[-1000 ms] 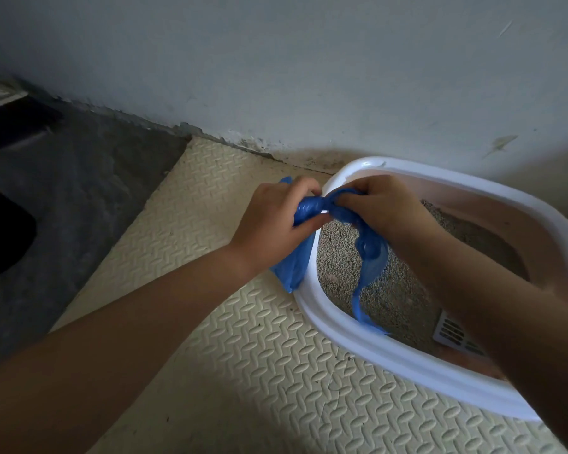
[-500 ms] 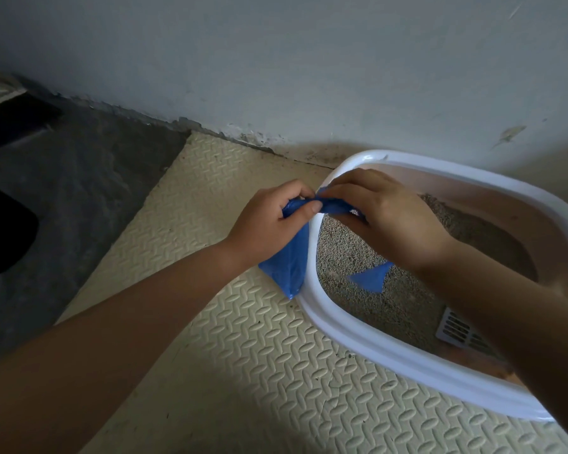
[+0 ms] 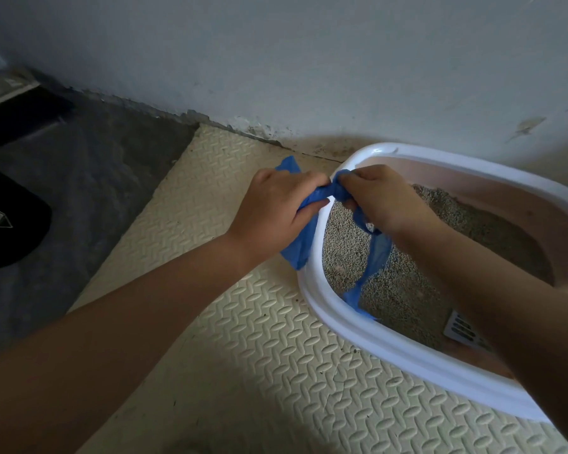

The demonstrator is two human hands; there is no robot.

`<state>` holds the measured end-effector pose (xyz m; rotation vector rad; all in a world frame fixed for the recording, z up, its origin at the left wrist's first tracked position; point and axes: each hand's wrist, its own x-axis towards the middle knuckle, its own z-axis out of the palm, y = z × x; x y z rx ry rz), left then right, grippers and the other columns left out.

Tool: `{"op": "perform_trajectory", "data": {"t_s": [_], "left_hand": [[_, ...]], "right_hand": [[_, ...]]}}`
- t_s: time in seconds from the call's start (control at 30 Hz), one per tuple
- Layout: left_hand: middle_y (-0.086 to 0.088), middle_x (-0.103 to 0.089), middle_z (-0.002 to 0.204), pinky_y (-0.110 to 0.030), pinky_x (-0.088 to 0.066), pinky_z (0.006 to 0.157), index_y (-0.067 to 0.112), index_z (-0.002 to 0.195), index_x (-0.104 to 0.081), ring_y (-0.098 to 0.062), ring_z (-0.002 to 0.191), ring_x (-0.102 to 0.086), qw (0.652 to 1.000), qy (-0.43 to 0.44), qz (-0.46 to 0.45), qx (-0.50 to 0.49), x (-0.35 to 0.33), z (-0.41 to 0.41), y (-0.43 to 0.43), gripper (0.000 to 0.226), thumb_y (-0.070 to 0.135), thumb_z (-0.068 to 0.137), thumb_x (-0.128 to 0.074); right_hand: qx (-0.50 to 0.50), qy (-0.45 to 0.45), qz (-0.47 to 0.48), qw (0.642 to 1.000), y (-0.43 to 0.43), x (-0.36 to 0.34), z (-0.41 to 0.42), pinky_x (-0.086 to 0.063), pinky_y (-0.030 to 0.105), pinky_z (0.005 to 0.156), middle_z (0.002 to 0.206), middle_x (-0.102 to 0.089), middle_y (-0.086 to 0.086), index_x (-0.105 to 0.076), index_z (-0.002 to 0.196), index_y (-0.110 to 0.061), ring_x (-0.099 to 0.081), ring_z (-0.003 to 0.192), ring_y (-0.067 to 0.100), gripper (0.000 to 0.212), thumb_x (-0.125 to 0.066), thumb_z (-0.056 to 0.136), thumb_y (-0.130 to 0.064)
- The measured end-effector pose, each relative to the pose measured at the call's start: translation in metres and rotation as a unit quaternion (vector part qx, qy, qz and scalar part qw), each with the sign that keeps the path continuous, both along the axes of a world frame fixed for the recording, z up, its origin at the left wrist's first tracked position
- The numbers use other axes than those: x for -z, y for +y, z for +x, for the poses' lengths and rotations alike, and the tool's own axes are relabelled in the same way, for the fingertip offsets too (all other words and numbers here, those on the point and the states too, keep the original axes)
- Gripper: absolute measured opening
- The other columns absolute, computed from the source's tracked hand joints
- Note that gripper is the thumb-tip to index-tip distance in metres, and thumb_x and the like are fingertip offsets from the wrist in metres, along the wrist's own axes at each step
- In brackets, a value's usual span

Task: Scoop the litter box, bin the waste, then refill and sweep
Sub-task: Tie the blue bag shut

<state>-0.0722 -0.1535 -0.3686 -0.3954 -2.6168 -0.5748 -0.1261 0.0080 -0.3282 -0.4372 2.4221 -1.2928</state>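
**Q:** Which containers appear, and what does each hold?

**A:** The litter box point(image 3: 391, 352), white-rimmed with a pinkish inner wall, stands on the embossed cream mat point(image 3: 276, 371) close to the wall point(image 3: 309, 60). It holds grey granular litter point(image 3: 404, 283), banked higher on the far side. A slotted white scoop point(image 3: 461, 329) lies in the litter at the near right, partly hidden by the right forearm. The blue bag point(image 3: 297, 253) is held over the box's left rim. Its body hangs outside the box, below the left hand point(image 3: 276, 211). What it contains cannot be seen.

**Q:** How do the hands stand?

**A:** Both are clenched on the bag's twisted neck. The left grips the neck from the mat side. The right hand point(image 3: 384, 201) pinches it from above the litter.

**Q:** What differs from half a second earlier?

**A:** Then, only a short blue triangle showed beneath the right hand. Now a long strip trails from that hand to the inner edge of the near rim, and a blue end pokes out beyond the left knuckles. Box and scoop lie as before.
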Motion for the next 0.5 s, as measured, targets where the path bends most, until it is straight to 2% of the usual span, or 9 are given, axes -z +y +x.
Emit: {"op": "perform_trajectory", "data": {"t_s": [0.07, 0.1, 0.17, 0.23, 0.3, 0.33, 0.4, 0.5], "left_hand": [[0.013, -0.058, 0.073, -0.031, -0.039, 0.071, 0.018, 0.101, -0.061, -0.013, 0.066, -0.056, 1.000, -0.013, 0.016, -0.002, -0.002, 0.002, -0.002, 0.020, 0.033, 0.093, -0.053], [0.014, -0.056, 0.071, -0.030, -0.040, 0.067, 0.015, 0.099, -0.063, -0.013, 0.063, -0.056, 0.999, -0.016, 0.029, -0.008, -0.003, 0.004, -0.003, 0.019, 0.030, 0.092, -0.055], [0.010, -0.056, 0.066, -0.030, -0.041, 0.059, 0.011, 0.096, -0.065, -0.014, 0.058, -0.054, 0.996, -0.017, 0.074, -0.040, -0.004, 0.009, -0.008, 0.018, 0.026, 0.092, -0.055], [0.004, -0.052, 0.060, -0.029, -0.039, 0.054, 0.012, 0.095, -0.064, -0.011, 0.053, -0.048, 0.986, -0.035, 0.145, -0.081, -0.006, 0.017, -0.013, 0.018, 0.026, 0.094, -0.053], [-0.001, -0.047, 0.059, -0.025, -0.036, 0.053, 0.016, 0.093, -0.061, -0.009, 0.053, -0.043, 0.971, -0.076, 0.206, -0.098, -0.011, 0.026, -0.016, 0.013, 0.025, 0.096, -0.052], [-0.004, -0.048, 0.060, -0.024, -0.036, 0.053, 0.019, 0.092, -0.060, -0.010, 0.054, -0.043, 0.965, -0.092, 0.225, -0.097, -0.015, 0.031, -0.016, 0.010, 0.024, 0.097, -0.052], [-0.005, -0.050, 0.064, -0.025, -0.038, 0.057, 0.020, 0.090, -0.059, -0.009, 0.058, -0.045, 0.956, -0.120, 0.252, -0.095, -0.024, 0.041, -0.015, 0.010, 0.022, 0.097, -0.052], [0.011, -0.052, 0.066, -0.017, -0.038, 0.062, 0.021, 0.090, -0.060, -0.002, 0.062, -0.049, 0.948, -0.149, 0.255, -0.115, -0.035, 0.056, -0.016, 0.008, 0.023, 0.096, -0.054]], "right_hand": [[-0.014, 0.051, 0.031, 0.998, -0.001, -0.001, 0.000, -0.030, 0.022, 0.045, 0.043, -0.043, -0.003, -0.048, 0.055, -0.014, -0.034, 0.036, 0.005, 0.037, -0.046, 0.091, -0.022], [-0.020, 0.094, 0.034, 0.995, 0.000, -0.002, 0.001, -0.032, 0.021, 0.046, 0.049, -0.047, -0.002, -0.053, 0.063, -0.013, -0.038, 0.039, 0.005, 0.030, -0.047, 0.091, -0.023], [-0.046, 0.156, -0.010, 0.987, 0.000, -0.006, 0.005, -0.040, 0.018, 0.059, 0.077, -0.059, -0.003, -0.060, 0.097, -0.019, -0.054, 0.061, 0.004, 0.011, -0.053, 0.089, -0.023], [-0.121, 0.260, -0.049, 0.957, 0.003, -0.008, 0.007, -0.043, 0.014, 0.082, 0.112, -0.055, -0.001, -0.051, 0.127, -0.023, -0.056, 0.095, 0.006, 0.043, -0.061, 0.085, -0.019], [-0.203, 0.387, -0.001, 0.899, 0.004, -0.001, 0.003, -0.042, 0.025, 0.093, 0.127, -0.050, 0.003, -0.050, 0.133, -0.021, -0.050, 0.114, 0.017, 0.055, -0.066, 0.081, -0.016], [-0.218, 0.429, 0.025, 0.876, 0.002, 0.003, 0.003, -0.044, 0.032, 0.092, 0.128, -0.051, 0.003, -0.053, 0.132, -0.021, -0.051, 0.114, 0.022, 0.054, -0.067, 0.081, -0.016], [-0.220, 0.466, 0.016, 0.857, -0.006, 0.011, 0.002, -0.046, 0.035, 0.085, 0.119, -0.059, 0.005, -0.060, 0.125, -0.016, -0.056, 0.105, 0.026, 0.042, -0.067, 0.083, -0.014], [-0.228, 0.477, -0.050, 0.847, -0.020, 0.011, 0.003, -0.045, 0.031, 0.075, 0.097, -0.066, 0.007, -0.069, 0.108, -0.009, -0.061, 0.087, 0.025, 0.023, -0.063, 0.086, -0.006]]}}
